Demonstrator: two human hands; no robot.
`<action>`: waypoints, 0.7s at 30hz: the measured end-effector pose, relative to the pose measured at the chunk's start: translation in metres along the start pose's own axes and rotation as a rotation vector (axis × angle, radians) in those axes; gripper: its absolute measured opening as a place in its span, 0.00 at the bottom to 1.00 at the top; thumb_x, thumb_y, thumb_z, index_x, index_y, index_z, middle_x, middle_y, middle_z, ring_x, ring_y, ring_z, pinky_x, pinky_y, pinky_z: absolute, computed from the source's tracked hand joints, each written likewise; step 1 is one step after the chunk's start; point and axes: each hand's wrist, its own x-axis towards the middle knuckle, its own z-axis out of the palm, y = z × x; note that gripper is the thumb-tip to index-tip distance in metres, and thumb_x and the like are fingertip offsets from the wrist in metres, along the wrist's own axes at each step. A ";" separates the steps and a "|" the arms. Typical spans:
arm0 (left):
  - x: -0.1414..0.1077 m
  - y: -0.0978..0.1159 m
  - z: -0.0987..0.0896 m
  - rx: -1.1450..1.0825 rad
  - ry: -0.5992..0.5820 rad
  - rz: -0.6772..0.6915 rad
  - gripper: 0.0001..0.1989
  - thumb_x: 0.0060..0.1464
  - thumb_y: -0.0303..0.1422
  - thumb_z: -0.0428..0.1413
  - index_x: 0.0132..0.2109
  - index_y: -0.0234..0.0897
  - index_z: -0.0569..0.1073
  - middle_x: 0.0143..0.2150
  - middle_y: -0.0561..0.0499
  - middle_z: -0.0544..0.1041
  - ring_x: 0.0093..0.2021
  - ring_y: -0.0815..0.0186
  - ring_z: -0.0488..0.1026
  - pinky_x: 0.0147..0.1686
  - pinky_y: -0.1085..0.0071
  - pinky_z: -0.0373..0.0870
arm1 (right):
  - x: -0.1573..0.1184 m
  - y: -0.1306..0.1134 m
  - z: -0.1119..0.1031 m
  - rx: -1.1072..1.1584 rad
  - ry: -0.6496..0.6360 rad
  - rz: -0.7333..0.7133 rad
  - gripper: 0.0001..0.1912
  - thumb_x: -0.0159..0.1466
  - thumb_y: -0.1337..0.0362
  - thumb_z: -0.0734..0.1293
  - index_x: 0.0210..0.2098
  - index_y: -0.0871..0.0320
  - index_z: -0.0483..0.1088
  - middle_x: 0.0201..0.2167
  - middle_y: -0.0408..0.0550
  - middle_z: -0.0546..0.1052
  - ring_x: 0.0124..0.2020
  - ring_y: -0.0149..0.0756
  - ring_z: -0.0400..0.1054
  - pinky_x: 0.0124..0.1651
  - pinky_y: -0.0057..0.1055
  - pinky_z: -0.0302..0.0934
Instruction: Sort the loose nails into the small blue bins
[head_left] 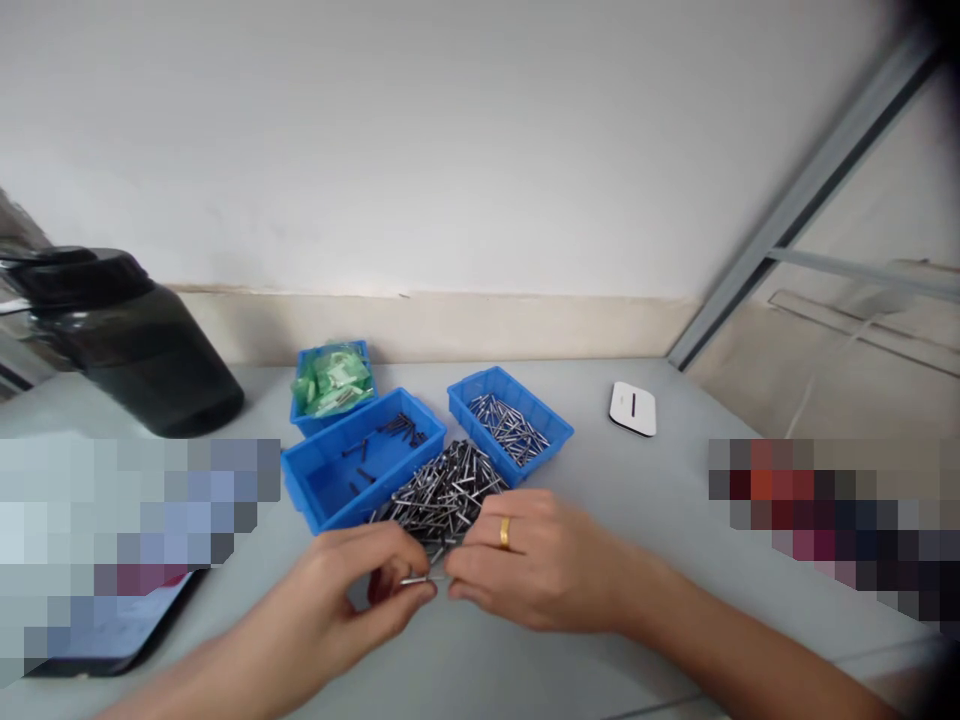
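Observation:
My left hand (375, 590) is closed, with a thin metal pin (415, 580) pinched between thumb and fingers. Close beside it on the right, my right hand (525, 560) has its fingers pressed together near the pin's end; what they hold, if anything, is too small to make out. A gold ring is on one of its fingers. Just beyond both hands lies a heap of metal pins (448, 487). A blue tray (309, 487) with several dark pins touches the heap's left side. Behind the heap on the right, another blue tray (559, 432) holds many silvery pins.
A small blue tray (304, 424) with a green plastic bag (337, 378) stands at the back. A large dark bottle (154, 350) is at the left, and a white square device (633, 408) lies at the right. A dark-edged flat object (124, 630) is partly blurred at left front.

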 end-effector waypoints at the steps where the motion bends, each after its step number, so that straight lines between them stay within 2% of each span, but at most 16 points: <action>1: 0.000 -0.001 0.000 0.002 0.002 -0.005 0.08 0.57 0.32 0.52 0.30 0.37 0.70 0.22 0.57 0.69 0.23 0.74 0.67 0.24 0.82 0.65 | -0.001 0.001 0.000 -0.004 -0.009 0.007 0.07 0.65 0.69 0.60 0.32 0.59 0.66 0.23 0.42 0.68 0.27 0.29 0.59 0.29 0.29 0.50; 6: 0.001 -0.004 0.001 0.021 0.025 -0.024 0.07 0.56 0.31 0.52 0.31 0.37 0.71 0.23 0.57 0.71 0.23 0.74 0.67 0.23 0.82 0.65 | 0.000 -0.002 0.002 -0.010 -0.053 0.006 0.07 0.65 0.72 0.59 0.31 0.59 0.66 0.24 0.42 0.69 0.27 0.29 0.60 0.31 0.28 0.51; 11: 0.000 -0.003 -0.002 0.027 0.070 -0.060 0.08 0.56 0.31 0.53 0.30 0.37 0.72 0.22 0.57 0.72 0.22 0.74 0.68 0.21 0.82 0.64 | 0.001 -0.002 0.002 0.027 -0.002 0.034 0.06 0.66 0.67 0.59 0.37 0.60 0.67 0.25 0.43 0.70 0.29 0.29 0.62 0.33 0.27 0.55; 14: -0.001 -0.003 -0.002 0.027 0.092 0.000 0.07 0.56 0.31 0.53 0.31 0.37 0.73 0.24 0.56 0.73 0.24 0.74 0.69 0.21 0.83 0.65 | -0.001 -0.002 0.002 0.013 -0.033 0.018 0.06 0.65 0.69 0.59 0.39 0.60 0.67 0.25 0.42 0.69 0.28 0.29 0.62 0.32 0.27 0.55; 17: -0.002 -0.003 -0.003 0.036 0.087 0.056 0.05 0.57 0.30 0.53 0.35 0.37 0.73 0.26 0.55 0.74 0.25 0.74 0.70 0.21 0.84 0.65 | -0.001 -0.001 0.001 -0.003 -0.044 0.020 0.09 0.64 0.73 0.58 0.39 0.59 0.68 0.25 0.42 0.70 0.28 0.29 0.62 0.31 0.27 0.55; 19: -0.001 -0.003 -0.005 0.073 0.068 0.065 0.05 0.58 0.30 0.52 0.40 0.38 0.73 0.28 0.55 0.74 0.27 0.74 0.71 0.22 0.84 0.66 | -0.001 0.004 -0.003 -0.006 -0.005 0.028 0.09 0.64 0.73 0.58 0.38 0.59 0.68 0.26 0.43 0.70 0.29 0.29 0.62 0.32 0.27 0.57; 21: -0.001 -0.003 -0.005 0.159 0.050 0.105 0.08 0.59 0.30 0.51 0.45 0.39 0.72 0.31 0.53 0.75 0.30 0.72 0.72 0.27 0.81 0.69 | -0.002 0.011 -0.009 -0.025 0.064 0.067 0.09 0.64 0.73 0.58 0.37 0.60 0.69 0.25 0.44 0.70 0.30 0.30 0.64 0.34 0.27 0.58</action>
